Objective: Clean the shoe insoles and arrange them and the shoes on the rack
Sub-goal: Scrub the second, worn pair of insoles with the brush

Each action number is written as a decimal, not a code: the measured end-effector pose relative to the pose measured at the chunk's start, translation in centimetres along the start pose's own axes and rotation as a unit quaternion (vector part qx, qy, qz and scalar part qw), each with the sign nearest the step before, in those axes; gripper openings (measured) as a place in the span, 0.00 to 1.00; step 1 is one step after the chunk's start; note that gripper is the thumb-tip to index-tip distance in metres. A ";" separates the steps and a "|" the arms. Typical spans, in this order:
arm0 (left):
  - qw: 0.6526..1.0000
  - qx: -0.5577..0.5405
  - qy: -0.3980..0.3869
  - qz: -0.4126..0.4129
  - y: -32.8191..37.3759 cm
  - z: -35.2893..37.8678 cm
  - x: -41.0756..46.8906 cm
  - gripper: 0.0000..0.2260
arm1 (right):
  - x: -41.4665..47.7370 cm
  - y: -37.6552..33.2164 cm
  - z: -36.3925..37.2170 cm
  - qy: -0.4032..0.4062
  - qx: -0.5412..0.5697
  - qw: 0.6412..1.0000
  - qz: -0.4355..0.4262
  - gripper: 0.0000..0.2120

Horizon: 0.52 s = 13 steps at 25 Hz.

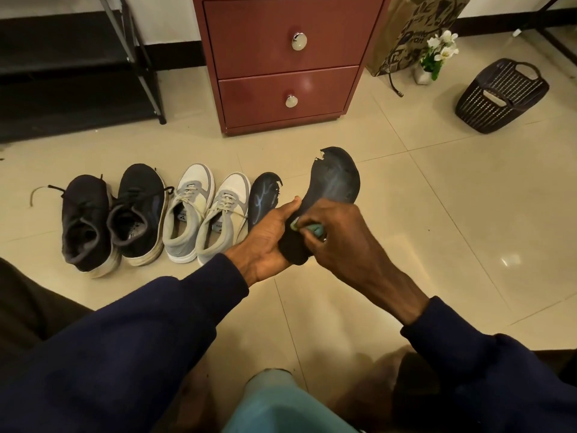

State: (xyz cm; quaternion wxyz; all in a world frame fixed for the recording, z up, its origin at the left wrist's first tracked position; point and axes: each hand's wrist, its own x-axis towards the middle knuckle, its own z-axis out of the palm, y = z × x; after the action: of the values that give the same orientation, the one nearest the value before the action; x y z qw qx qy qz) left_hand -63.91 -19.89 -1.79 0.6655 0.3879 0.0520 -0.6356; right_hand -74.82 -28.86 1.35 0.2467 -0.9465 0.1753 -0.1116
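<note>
Spreading across the whole view, the tiled floor [437, 214] carries everything here. One black shoe rack [71, 67] stands at its far left edge, its shelves dark. One red-brown cabinet [284, 60] with two drawers and two round metal knobs stands at the far middle. To the right of the cabinet one printed paper bag [402, 35] leans, one small white pot of white flowers [435, 57] stands in front of it, and one dark plastic basket [501, 96] lies tilted near the far right edge.

Four shoes sit in a row on the floor, toes pointing to the cabinet: one pair of black shoes [109, 220] on the left, laces loose, and one pair of grey and white shoes [206, 214] just beside them on the right. There are two dark insoles. One, the insole on the floor [263, 200], lies just beside the right grey shoe, its toe edge torn. The other, the held insole [334, 182], is raised above the floor in the middle of the view, toe end up and also ragged at the tip.

The left hand [268, 239] is clamped around the heel end of the held insole, thumb along its edge. The right hand [337, 235] is closed on one small green cloth [315, 229] and presses it against the insole's lower part. Both arms wear dark blue sleeves [125, 345].
</note>
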 end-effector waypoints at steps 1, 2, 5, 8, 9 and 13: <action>1.000 0.001 0.006 -0.001 0.0 -0.1 0.0 0.14 | 0.0 0.1 0.0 -0.020 -0.001 1.000 -0.019 0.07; 1.000 -0.001 0.006 -0.002 0.0 0.0 -0.1 0.14 | 0.4 0.7 -0.4 -0.012 -0.023 1.000 -0.013 0.06; 1.000 -0.006 -0.013 -0.010 -0.2 0.3 -0.1 0.18 | 1.7 3.9 -2.1 0.087 -0.103 0.988 0.078 0.06; 1.000 -0.009 -0.009 -0.010 -0.3 0.2 -0.1 0.17 | 1.0 3.1 -1.4 0.088 -0.073 0.989 0.090 0.07; 1.000 -0.010 -0.003 -0.008 -0.3 0.0 -0.1 0.16 | 0.5 1.9 -0.6 0.061 -0.044 0.995 0.059 0.07; 1.000 0.006 0.013 -0.002 -0.4 -0.4 0.1 0.14 | 0.1 0.4 -0.1 -0.004 -0.038 0.999 -0.013 0.05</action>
State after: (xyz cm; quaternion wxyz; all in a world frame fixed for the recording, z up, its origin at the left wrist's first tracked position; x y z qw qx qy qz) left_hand -64.12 -19.69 -2.25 0.6612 0.3999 0.0577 -0.6321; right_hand -74.82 -29.28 1.23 0.2102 -0.9578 0.1659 -0.1044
